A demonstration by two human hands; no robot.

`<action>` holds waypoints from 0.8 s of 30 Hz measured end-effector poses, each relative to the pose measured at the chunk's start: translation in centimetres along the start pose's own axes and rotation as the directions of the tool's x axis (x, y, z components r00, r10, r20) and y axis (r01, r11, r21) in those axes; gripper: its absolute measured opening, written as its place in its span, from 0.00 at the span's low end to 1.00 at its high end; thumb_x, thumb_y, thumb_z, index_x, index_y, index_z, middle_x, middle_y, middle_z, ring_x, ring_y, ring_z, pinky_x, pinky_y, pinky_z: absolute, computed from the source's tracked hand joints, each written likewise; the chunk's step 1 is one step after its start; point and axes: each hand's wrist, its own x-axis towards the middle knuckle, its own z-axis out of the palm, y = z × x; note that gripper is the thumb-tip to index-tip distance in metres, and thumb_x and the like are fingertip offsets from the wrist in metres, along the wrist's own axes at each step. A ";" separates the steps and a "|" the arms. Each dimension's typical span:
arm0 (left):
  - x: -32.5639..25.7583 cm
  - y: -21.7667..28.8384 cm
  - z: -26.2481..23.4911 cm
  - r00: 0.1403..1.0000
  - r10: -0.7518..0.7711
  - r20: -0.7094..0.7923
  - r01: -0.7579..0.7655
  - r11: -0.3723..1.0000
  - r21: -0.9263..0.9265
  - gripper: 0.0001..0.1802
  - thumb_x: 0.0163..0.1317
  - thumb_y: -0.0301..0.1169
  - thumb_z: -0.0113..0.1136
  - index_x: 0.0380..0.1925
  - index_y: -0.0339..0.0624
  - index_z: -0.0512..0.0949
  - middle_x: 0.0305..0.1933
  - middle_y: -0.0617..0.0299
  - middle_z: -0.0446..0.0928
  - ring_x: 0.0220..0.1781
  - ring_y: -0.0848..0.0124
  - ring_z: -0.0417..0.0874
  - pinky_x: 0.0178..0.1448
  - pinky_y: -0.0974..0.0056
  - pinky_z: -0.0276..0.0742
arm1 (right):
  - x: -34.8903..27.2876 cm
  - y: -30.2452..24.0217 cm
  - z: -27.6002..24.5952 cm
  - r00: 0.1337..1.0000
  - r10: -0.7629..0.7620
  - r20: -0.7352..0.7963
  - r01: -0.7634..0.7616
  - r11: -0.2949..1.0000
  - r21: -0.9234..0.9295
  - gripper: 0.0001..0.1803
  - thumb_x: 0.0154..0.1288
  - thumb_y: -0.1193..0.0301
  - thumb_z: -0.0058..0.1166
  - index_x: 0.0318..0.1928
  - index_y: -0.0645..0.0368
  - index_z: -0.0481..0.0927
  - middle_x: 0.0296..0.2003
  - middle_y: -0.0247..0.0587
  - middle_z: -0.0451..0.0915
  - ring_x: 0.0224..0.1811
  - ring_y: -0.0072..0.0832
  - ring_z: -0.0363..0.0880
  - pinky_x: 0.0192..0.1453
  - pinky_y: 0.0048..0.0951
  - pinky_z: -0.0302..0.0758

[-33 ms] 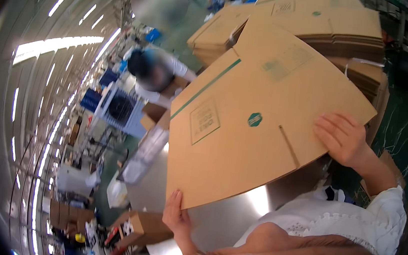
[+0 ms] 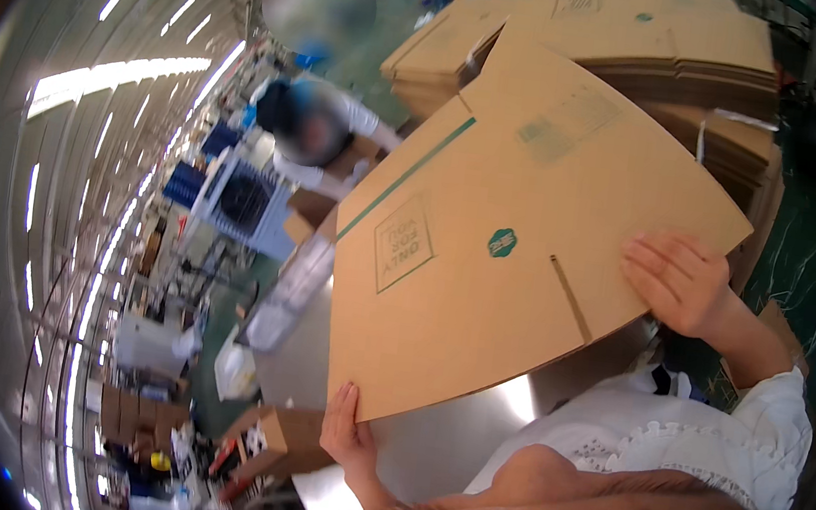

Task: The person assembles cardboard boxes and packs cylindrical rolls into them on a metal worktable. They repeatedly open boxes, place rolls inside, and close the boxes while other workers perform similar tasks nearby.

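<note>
A large flattened cardboard box [image 2: 462,312], brown with green print and a slot in its near edge, is tilted up in front of me. My left hand [image 2: 347,439] pinches its near left corner, fingers on top. Over its right edge lie the fingers of my right hand [image 2: 676,286], gripping it; the thumb is hidden. Under the sheet a shiny metal table [image 2: 426,449] shows along the near side.
Stacks of flattened boxes [image 2: 644,40] rise beyond the sheet, strapped bundles [image 2: 733,136] among them. A co-worker [image 2: 311,133] handles a carton at the far left. An open carton [image 2: 291,438] stands by my left hand, a fan unit [image 2: 243,201] farther left.
The flattened box has shifted very slightly left in view, my hands still on it. The co-worker's arm has moved a little.
</note>
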 end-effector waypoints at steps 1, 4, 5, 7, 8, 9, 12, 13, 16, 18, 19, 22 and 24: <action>-2.5 -1.0 -1.6 0.997 -0.067 0.027 0.066 0.997 0.025 0.12 0.61 0.23 0.55 0.45 0.39 0.81 0.48 0.51 0.81 0.51 0.53 0.82 0.56 0.56 0.77 | 0.7 -1.6 0.9 0.998 -0.056 -0.028 0.057 0.996 0.065 0.09 0.45 0.74 0.56 0.31 0.61 0.81 0.36 0.39 0.83 0.40 0.32 0.82 0.47 0.31 0.77; -6.3 -1.6 -4.7 0.979 -0.195 0.056 0.191 0.979 0.068 0.14 0.57 0.22 0.57 0.45 0.39 0.81 0.47 0.52 0.81 0.51 0.52 0.81 0.56 0.56 0.76 | 1.1 -4.9 2.5 0.994 -0.093 -0.050 0.101 0.976 0.193 0.10 0.45 0.75 0.57 0.32 0.61 0.80 0.35 0.39 0.82 0.39 0.31 0.82 0.42 0.28 0.77; -7.3 -1.7 -5.4 0.973 -0.228 0.045 0.223 0.971 0.091 0.15 0.56 0.21 0.57 0.45 0.40 0.81 0.47 0.52 0.81 0.51 0.52 0.81 0.56 0.56 0.75 | 1.2 -5.8 3.6 0.994 -0.097 -0.041 0.104 0.964 0.245 0.10 0.45 0.75 0.57 0.32 0.61 0.80 0.35 0.39 0.82 0.39 0.31 0.82 0.42 0.29 0.77; -8.9 -1.8 -6.9 0.967 -0.252 0.035 0.245 0.959 0.144 0.16 0.54 0.21 0.58 0.44 0.41 0.81 0.48 0.53 0.81 0.50 0.54 0.81 0.55 0.57 0.73 | 1.1 -7.0 5.4 0.995 -0.095 -0.006 0.091 0.934 0.347 0.10 0.46 0.75 0.58 0.33 0.61 0.80 0.34 0.38 0.82 0.38 0.31 0.81 0.42 0.30 0.77; -9.5 -1.6 -7.8 0.968 -0.248 0.039 0.239 0.957 0.167 0.16 0.52 0.20 0.59 0.42 0.41 0.81 0.46 0.55 0.82 0.47 0.56 0.81 0.53 0.58 0.72 | 1.1 -7.3 6.2 0.995 -0.098 0.017 0.083 0.912 0.401 0.11 0.46 0.75 0.58 0.34 0.61 0.79 0.34 0.38 0.82 0.37 0.31 0.81 0.42 0.31 0.77; -9.7 -1.5 -8.3 0.964 -0.262 0.048 0.250 0.952 0.176 0.15 0.51 0.20 0.60 0.41 0.42 0.81 0.45 0.56 0.82 0.46 0.57 0.80 0.53 0.59 0.71 | 0.9 -7.5 7.1 0.994 -0.103 0.044 0.072 0.889 0.452 0.11 0.46 0.75 0.59 0.34 0.61 0.79 0.33 0.37 0.81 0.37 0.31 0.81 0.43 0.32 0.77; -10.7 -2.8 -5.8 0.952 -0.304 0.046 0.296 0.947 0.125 0.11 0.50 0.22 0.64 0.35 0.42 0.80 0.38 0.59 0.81 0.43 0.58 0.79 0.52 0.59 0.69 | -1.3 -8.5 9.9 0.979 -0.067 0.195 -0.029 0.890 0.455 0.13 0.42 0.77 0.64 0.33 0.59 0.79 0.30 0.38 0.80 0.34 0.36 0.79 0.47 0.38 0.76; -10.5 -3.0 -5.0 0.944 -0.321 0.080 0.310 0.943 0.121 0.09 0.50 0.24 0.65 0.33 0.42 0.80 0.36 0.59 0.80 0.42 0.58 0.78 0.52 0.59 0.68 | -2.0 -8.6 11.0 0.970 -0.052 0.237 -0.069 0.876 0.477 0.13 0.43 0.76 0.65 0.33 0.59 0.78 0.29 0.37 0.79 0.34 0.36 0.79 0.49 0.38 0.75; -9.8 -3.5 -3.0 0.926 -0.340 0.165 0.331 0.940 0.083 0.07 0.50 0.27 0.66 0.30 0.42 0.79 0.32 0.60 0.78 0.41 0.59 0.77 0.52 0.58 0.67 | -4.2 -9.1 14.1 0.938 -0.021 0.346 -0.168 0.846 0.506 0.12 0.46 0.73 0.66 0.32 0.57 0.77 0.29 0.36 0.78 0.35 0.36 0.77 0.54 0.41 0.72; -11.0 -5.1 -1.1 0.893 -0.381 0.238 0.361 0.924 0.126 0.09 0.52 0.27 0.64 0.34 0.44 0.79 0.37 0.60 0.79 0.46 0.59 0.77 0.56 0.56 0.66 | -5.9 -9.4 15.7 0.916 -0.016 0.401 -0.198 0.852 0.485 0.13 0.47 0.73 0.66 0.33 0.56 0.76 0.30 0.36 0.78 0.37 0.37 0.77 0.56 0.42 0.70; -11.6 -5.8 -0.1 0.875 -0.398 0.275 0.372 0.917 0.143 0.10 0.53 0.26 0.63 0.37 0.45 0.79 0.39 0.60 0.79 0.48 0.59 0.77 0.58 0.56 0.65 | -6.4 -9.7 16.3 0.921 -0.019 0.389 -0.186 0.856 0.482 0.15 0.48 0.73 0.66 0.38 0.57 0.76 0.33 0.36 0.78 0.40 0.36 0.76 0.58 0.43 0.68; -12.6 -6.3 3.5 0.930 -0.324 0.174 0.265 0.918 0.294 0.20 0.54 0.27 0.62 0.50 0.49 0.76 0.53 0.59 0.75 0.61 0.57 0.70 0.68 0.47 0.56 | -5.8 -10.7 16.6 0.915 0.006 0.403 -0.208 0.863 0.461 0.22 0.47 0.70 0.67 0.45 0.57 0.76 0.39 0.37 0.78 0.45 0.35 0.74 0.60 0.42 0.64; -11.5 -4.2 5.1 0.918 -0.359 0.168 0.298 0.905 0.303 0.27 0.53 0.29 0.62 0.56 0.53 0.73 0.61 0.59 0.68 0.68 0.54 0.63 0.71 0.40 0.45 | -4.6 -11.3 16.1 0.884 0.006 0.468 -0.207 0.902 0.379 0.26 0.49 0.64 0.66 0.49 0.57 0.75 0.43 0.38 0.77 0.48 0.35 0.73 0.60 0.42 0.61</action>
